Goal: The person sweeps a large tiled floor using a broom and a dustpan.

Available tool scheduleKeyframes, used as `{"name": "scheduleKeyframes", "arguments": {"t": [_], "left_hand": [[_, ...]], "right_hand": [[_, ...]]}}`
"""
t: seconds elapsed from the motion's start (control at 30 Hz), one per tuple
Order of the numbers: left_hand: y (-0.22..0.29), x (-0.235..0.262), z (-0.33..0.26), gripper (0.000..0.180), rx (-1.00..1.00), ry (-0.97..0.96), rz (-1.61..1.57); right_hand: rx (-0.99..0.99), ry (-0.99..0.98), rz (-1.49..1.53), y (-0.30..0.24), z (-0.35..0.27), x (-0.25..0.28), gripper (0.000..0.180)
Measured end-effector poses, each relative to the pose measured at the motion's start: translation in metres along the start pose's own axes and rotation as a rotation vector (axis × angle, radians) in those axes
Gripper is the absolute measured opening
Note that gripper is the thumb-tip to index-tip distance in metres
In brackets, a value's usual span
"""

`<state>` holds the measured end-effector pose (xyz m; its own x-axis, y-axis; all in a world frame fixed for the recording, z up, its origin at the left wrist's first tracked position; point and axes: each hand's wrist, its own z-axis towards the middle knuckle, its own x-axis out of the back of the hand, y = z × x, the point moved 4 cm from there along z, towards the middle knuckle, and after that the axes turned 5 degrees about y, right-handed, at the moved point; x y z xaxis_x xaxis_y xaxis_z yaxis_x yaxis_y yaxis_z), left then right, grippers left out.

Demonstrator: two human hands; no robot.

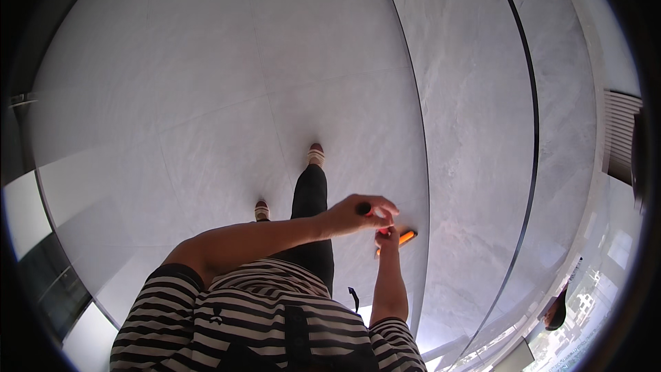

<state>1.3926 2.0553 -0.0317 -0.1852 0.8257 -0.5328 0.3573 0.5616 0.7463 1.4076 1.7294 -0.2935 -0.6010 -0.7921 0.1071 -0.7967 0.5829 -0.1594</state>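
Pale grey floor tiles (206, 48) spread across the left and centre of the frame, bordered at right by large grey marbled slabs (468, 117) and a dark curving seam (530, 89). A person in a black-and-white striped shirt (268, 310) stands at the lower centre, in dark trousers (310, 196), with brown-and-cream shoes (316, 156) planted near the middle of the picture. The left arm reaches across the body, bringing both hands close together just right of centre, over the floor. The left hand (348, 215) is curled around a slim red-and-black implement (363, 209), its round black end toward the viewer (its exact kind cannot be made out). Just below, the right hand (387, 237) has its fingers bent, with a bit of red showing at the fingertips; whether that is part of the same piece cannot be told. An orange-and-black hand tool (407, 238) slants through the right hand's grasp, black end to the upper right, narrow tip to the lower left.
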Motion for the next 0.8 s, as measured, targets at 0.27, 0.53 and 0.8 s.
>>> {"name": "scheduleKeyframes", "arguments": {"t": [0.27, 0.53, 0.8], "left_hand": [[0.208, 0.124, -0.074, 0.016, -0.408, 0.652, 0.256], [0.307, 0.086, -0.241, 0.021, -0.745, 0.781, 1.161], [0.277, 0.111, -0.376, 0.031, -1.164, 1.228, 0.457]], "right_hand": [[-0.22, -0.677, -0.38, 0.095, -0.123, -0.329, 0.006], [-0.699, -1.071, -0.448, 0.318, -0.324, -0.49, 0.012], [-0.632, -0.999, -0.665, 0.321, -0.373, -0.402, 0.019]]}}
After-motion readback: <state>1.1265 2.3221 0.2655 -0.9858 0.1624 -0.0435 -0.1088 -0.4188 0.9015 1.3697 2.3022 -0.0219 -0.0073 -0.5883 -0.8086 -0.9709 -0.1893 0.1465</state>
